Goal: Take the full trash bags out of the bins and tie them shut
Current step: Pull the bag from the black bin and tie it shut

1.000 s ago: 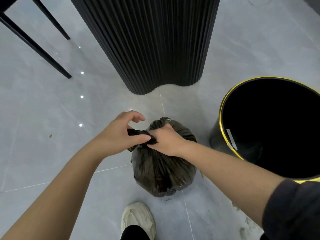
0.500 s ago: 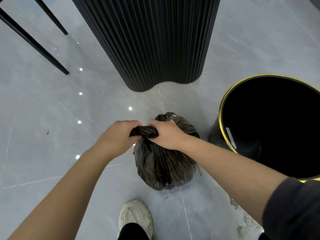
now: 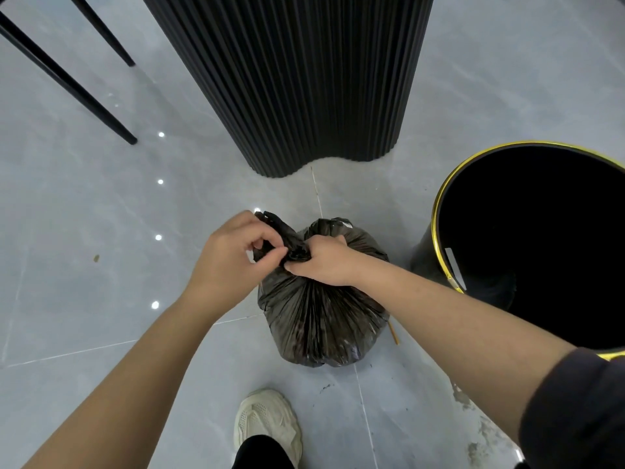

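**While its neck gets worked, bag (image 3: 321,319) stands beside bin (image 3: 422,252)**

While the bag sits on the grey tiles (image 3: 101,198) just left of the bin, both hands are right on top of it. Left hand (image 3: 230,262): thumb and forefinger pinch a loose black flap of the neck, the other fingers curled in. Right hand (image 3: 321,262): fingers folded down over the bunched neck, gripping it, tips buried in the plastic and out of sight. Is there a knot under those fingers? Cannot tell.

Now, writing. A white strip (image 3: 455,269) is stuck inside the bin wall, just under the gold edge, and it's too small to read. The pale shoe (image 3: 267,424) at the bottom is too soft in detail for any mark.

Plenty is hidden. The bin's inside is pure black, so its bottom can't be made out, and the right edge cuts it off. Dark plastic hides the bag's contents. A thin yellow stick (image 3: 394,335) pokes out at the bag's right, the rest tucked behind. A ribbed black column (image 3: 287,79) runs off the top, and two black legs (image 3: 67,79) are cut off top left.
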A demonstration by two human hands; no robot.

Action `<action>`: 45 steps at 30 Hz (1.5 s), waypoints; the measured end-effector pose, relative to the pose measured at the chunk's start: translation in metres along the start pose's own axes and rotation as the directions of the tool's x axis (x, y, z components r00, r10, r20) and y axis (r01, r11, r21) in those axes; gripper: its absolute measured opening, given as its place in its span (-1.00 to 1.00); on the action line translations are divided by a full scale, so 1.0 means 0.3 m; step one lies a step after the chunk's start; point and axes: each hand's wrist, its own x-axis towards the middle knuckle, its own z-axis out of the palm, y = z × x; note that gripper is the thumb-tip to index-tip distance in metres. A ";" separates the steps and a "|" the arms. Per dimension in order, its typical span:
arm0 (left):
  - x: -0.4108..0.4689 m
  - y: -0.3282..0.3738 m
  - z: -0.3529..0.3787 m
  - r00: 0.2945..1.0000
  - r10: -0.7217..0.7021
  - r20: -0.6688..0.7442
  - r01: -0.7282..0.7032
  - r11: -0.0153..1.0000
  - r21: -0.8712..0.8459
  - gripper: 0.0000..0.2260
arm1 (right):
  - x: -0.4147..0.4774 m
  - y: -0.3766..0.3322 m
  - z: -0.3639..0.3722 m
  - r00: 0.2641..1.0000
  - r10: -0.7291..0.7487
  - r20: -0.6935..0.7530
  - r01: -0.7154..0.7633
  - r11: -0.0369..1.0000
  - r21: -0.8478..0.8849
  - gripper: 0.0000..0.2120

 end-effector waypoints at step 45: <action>0.045 0.080 -0.080 0.969 -0.220 0.111 0.246 0.828 -0.503 -0.77 | -0.030 -0.014 0.017 0.997 -0.043 -0.067 0.029 0.978 -0.208 -0.69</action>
